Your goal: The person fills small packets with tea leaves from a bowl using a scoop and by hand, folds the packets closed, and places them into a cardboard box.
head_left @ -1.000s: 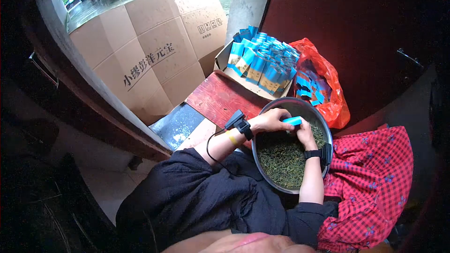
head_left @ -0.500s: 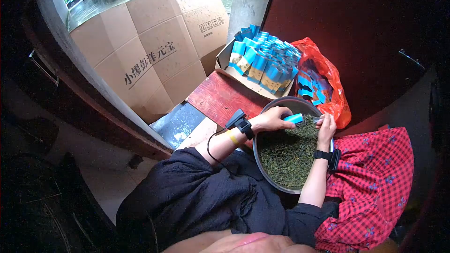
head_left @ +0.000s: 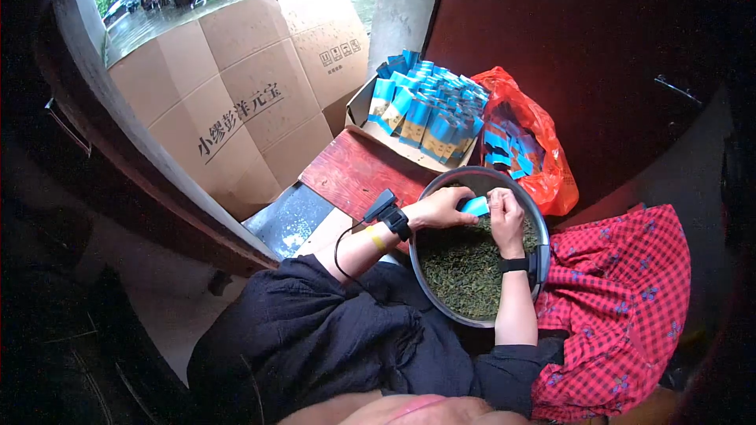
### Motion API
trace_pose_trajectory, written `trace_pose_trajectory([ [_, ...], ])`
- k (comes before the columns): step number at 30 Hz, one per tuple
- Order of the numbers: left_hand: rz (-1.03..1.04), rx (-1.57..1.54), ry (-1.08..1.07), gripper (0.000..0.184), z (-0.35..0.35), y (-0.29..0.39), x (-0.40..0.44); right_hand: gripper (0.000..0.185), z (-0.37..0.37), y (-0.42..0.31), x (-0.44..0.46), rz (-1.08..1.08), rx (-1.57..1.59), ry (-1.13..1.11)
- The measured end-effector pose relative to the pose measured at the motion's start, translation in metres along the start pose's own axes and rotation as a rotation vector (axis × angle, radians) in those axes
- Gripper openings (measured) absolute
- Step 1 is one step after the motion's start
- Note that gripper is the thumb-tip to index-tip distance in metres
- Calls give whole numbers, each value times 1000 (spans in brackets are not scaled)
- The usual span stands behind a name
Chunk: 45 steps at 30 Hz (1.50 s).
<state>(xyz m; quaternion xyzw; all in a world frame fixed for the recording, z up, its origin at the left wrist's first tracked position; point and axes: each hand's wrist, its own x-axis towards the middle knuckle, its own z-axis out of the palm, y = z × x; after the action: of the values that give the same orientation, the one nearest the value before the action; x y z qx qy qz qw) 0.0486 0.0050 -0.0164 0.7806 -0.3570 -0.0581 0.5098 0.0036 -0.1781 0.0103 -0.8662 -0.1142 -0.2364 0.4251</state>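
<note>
My left hand point(head_left: 442, 208) is closed around a small blue packet point(head_left: 475, 206), held over a round metal pot point(head_left: 418, 267). Dark green dried leaves, like loose tea point(head_left: 465, 271), fill much of the pot. Beside the packet's right end, my right hand point(head_left: 507, 220) has its fingers pinched together. What those fingers hold is hidden from this angle. Both wrists wear black straps with small devices.
Many blue and tan packets stand in an open carton point(head_left: 417, 153) on a red wooden board point(head_left: 354, 169). A red plastic bag point(head_left: 555, 181) holds more blue packets. Left stands a large cardboard sheet point(head_left: 260, 102); right lies red checked cloth point(head_left: 622, 291).
My right hand has moved left from the pot's right rim to the packet's end. The pale thing that showed at its fingertips is now hidden. My left hand still holds the packet.
</note>
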Motion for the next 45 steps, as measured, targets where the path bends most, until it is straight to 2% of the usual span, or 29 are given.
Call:
trace_pose_trajectory([
  [2,-2,-68,11,57,0,1,-1,21,-1,-3,0,-159,-108,43],
  [8,100,-8,63,63,1,7,-5,13,-10,-12,-1,-307,-204,163],
  [10,45,62,-25,63,-5,17,-6,11,-11,-18,0,-437,-296,190],
  [12,5,7,-104,63,-8,21,-7,12,-14,-31,-1,-492,-377,155],
  [14,39,-19,-85,61,-5,13,-4,12,-16,-35,-1,-522,-400,168],
  [17,191,-131,66,63,1,4,-1,11,-20,-37,0,-560,-419,196],
  [20,77,-177,17,56,0,5,-1,11,-21,-36,-2,-567,-404,200],
  [24,-8,-233,-21,50,-4,13,0,15,-21,-10,-1,-397,-263,380],
  [26,-98,-310,-20,45,-4,17,1,17,-26,3,0,-126,-144,397],
  [28,-112,-365,-4,43,-4,16,2,22,-35,6,5,0,-185,291],
  [30,-123,-391,-1,37,-5,18,2,24,-36,32,2,35,-431,103],
  [31,-63,-381,46,37,-4,18,2,28,-34,39,2,46,-495,12],
  [32,-69,-384,49,37,-3,16,3,29,-29,44,-1,178,-646,-123],
  [35,-27,-173,4,45,-11,21,2,30,-13,35,-5,158,-512,-270],
  [38,71,-96,50,51,-2,5,3,30,-6,38,-6,135,-383,-348],
  [40,62,-130,25,56,-4,8,3,28,-7,44,-7,107,-381,-323],
  [44,37,-124,-6,57,-4,7,1,27,-16,49,0,396,-93,-341],
  [45,39,-126,-10,58,-3,6,2,27,-15,48,0,378,-86,-343],
])
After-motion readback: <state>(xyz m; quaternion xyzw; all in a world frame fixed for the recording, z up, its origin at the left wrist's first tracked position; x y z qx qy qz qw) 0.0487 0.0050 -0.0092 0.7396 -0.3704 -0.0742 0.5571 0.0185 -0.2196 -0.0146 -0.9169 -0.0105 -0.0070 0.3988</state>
